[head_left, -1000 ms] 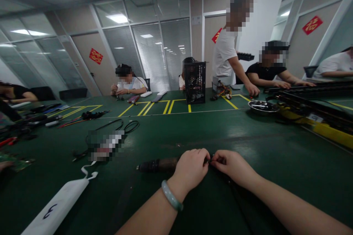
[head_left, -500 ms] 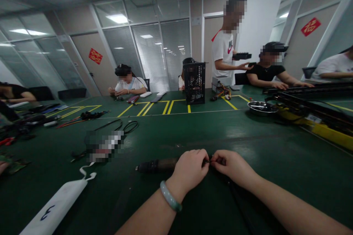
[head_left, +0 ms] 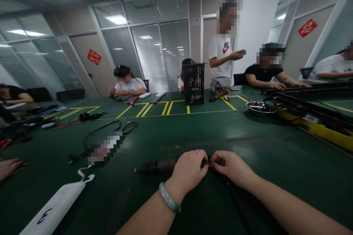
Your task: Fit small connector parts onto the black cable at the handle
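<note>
My left hand [head_left: 190, 167], with a jade-coloured bangle [head_left: 168, 199] above the wrist, is closed in a pinch on a small dark thing too hidden to name. Thumb to fingers, my right hand [head_left: 227, 165] is also pinched, its tips almost meeting the left ones. What it holds cannot be made out. A dark electric screwdriver [head_left: 156, 166] lies on the green table, its tip pointing left and its rear hidden behind my left hand. Below my right hand, a black cable [head_left: 234, 194] runs toward the table's near edge.
A white strap-tied case [head_left: 55, 207] marked 3 lies front left, near a badge with a black cord [head_left: 129, 127]. Another person's hand [head_left: 11, 167] rests at far left. A metal bowl [head_left: 260, 108], a black computer case [head_left: 194, 84] and long black-yellow racks [head_left: 328, 132] stand farther back.
Both my hands stay nearly in place, fingertips still close together. The standing person has turned and lowered an arm's black object from view; another person's hand has come farther in at left.
</note>
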Tool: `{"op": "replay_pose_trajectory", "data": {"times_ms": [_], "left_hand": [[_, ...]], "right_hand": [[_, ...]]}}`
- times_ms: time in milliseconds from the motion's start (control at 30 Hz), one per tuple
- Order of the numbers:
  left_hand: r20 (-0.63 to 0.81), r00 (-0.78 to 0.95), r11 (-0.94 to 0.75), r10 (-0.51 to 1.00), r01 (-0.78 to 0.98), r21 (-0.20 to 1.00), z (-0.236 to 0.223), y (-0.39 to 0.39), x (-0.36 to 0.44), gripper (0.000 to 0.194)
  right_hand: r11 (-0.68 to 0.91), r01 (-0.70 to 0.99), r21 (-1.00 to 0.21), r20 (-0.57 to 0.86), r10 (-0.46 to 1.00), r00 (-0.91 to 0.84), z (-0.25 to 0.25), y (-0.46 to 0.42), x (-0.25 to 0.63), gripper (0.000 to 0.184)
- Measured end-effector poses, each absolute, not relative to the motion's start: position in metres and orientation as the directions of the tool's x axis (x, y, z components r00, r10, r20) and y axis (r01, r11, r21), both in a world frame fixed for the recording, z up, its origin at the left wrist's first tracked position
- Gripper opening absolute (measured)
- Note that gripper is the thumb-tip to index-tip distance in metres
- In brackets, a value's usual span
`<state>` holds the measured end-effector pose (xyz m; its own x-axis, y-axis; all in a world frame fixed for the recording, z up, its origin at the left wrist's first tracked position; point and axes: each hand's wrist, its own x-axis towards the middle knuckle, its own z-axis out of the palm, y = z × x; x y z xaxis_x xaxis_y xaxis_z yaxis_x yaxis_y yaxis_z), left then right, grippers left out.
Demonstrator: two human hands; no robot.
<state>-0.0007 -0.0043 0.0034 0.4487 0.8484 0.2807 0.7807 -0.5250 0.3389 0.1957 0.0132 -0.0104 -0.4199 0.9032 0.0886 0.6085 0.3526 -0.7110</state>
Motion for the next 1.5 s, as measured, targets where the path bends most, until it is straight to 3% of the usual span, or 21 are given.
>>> {"op": "replay_pose_trajectory", "data": {"times_ms": [1500], "left_hand": [[0.283,0.498,-0.569,0.82,0.762,0.31,0.001,-0.003,-0.002,0.016]], "right_hand": [[0.398,0.669,-0.628,0.125,0.9,-0.419,-0.003,0.01,0.194,0.009]]}}
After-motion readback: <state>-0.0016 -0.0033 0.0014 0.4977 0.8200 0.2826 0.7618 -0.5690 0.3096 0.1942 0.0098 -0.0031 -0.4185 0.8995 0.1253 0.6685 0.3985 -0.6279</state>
